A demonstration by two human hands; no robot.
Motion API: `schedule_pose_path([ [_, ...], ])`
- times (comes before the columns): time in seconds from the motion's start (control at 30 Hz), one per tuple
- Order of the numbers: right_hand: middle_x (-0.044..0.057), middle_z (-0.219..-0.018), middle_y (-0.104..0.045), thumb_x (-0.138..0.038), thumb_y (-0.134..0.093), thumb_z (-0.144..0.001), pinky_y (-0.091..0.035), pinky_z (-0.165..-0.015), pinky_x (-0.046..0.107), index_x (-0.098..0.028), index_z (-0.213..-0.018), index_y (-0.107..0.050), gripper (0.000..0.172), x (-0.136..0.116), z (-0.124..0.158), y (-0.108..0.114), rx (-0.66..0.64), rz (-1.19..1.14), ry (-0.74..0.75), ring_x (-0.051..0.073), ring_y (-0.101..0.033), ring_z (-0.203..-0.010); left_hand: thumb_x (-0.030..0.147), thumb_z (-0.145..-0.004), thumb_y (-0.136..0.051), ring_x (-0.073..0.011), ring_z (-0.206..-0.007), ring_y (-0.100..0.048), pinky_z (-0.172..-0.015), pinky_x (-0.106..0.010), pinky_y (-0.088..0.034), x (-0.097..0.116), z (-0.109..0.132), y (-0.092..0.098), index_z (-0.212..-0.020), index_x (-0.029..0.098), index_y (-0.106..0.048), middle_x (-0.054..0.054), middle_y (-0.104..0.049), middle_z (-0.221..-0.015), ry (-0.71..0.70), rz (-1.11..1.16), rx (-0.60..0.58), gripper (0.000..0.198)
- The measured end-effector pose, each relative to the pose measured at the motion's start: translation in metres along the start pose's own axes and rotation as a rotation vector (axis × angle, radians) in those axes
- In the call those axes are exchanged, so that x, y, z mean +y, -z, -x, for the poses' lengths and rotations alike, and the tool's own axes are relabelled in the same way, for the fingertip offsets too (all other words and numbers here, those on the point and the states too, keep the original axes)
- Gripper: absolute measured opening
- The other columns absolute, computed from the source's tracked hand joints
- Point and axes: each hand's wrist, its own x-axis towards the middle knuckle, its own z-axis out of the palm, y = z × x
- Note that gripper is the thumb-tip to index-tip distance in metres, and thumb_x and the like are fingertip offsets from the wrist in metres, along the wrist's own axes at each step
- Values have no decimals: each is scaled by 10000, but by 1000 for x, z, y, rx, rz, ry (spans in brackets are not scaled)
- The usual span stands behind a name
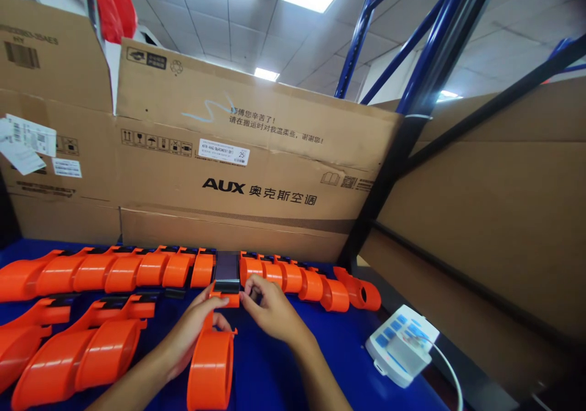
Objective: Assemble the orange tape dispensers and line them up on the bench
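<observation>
An orange plastic tape dispenser (210,368) with a wide round hoop hangs from my left hand (195,322), low in the middle of the head view. My left fingers wrap around its narrow neck, thumb lying along the orange crossbar. At the right end of that crossbar, my right hand (270,310) is curled, thumb and forefinger brought together. Whatever those fingertips pinch is too small or hidden to make out. Just beyond the crossbar is a dark flat rectangular piece (227,269) with a black front edge; whether it is attached cannot be told.
More orange tape dispensers stand in a back row (122,273) on the blue surface (270,374), with several at front left (107,353). A white device (403,345) with blue buttons and a cable sits right. Cardboard (256,215) and a dark rack post (379,197) border the surface.
</observation>
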Motion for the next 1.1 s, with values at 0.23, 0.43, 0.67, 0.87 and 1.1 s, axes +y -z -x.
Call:
schedule_pose_path([
  [0.23,-28,-698,-606,-589,-678,-847,-516,-492,254,-210,-996,-575,420,4,-7,-21,109,-426,-61,163,-645,-593,397,-785,-757,-172,-460,-644,-479,-250,-483,2,-3,4,-1067,225,-579,14,-700,-577,-15,92,65,376],
  [0.43,27,-821,-678,-600,-707,-825,-611,-639,339,-223,-978,-578,427,1,-9,-35,241,-483,-22,222,-714,-769,429,-753,-803,-160,-482,-653,-507,-241,-503,3,-7,5,-1113,209,-607,22,-701,-577,-96,70,123,465],
  [0.67,-1,-779,-640,-553,-593,-931,-573,-605,313,-264,-996,-460,325,-1,-7,-33,358,-434,44,180,-673,-633,495,-747,-791,-147,-419,-603,-440,-209,-439,-1,-9,5,-1119,192,-635,32,-671,-523,-150,-52,148,505],
  [0.87,0,-761,-593,-441,-581,-945,-498,-635,289,-240,-906,-510,216,-7,-2,-30,360,-273,111,170,-605,-667,476,-781,-761,-143,-464,-618,-473,-200,-455,2,-5,0,-1109,181,-640,43,-662,-533,-212,-148,140,457],
  [1.1,1,-757,-563,-306,-600,-926,-420,-686,287,-229,-770,-509,196,-17,3,-20,269,-83,196,175,-526,-727,468,-786,-751,-138,-475,-616,-490,-207,-450,3,-4,0,-1051,197,-652,50,-649,-549,-250,-186,128,392],
])
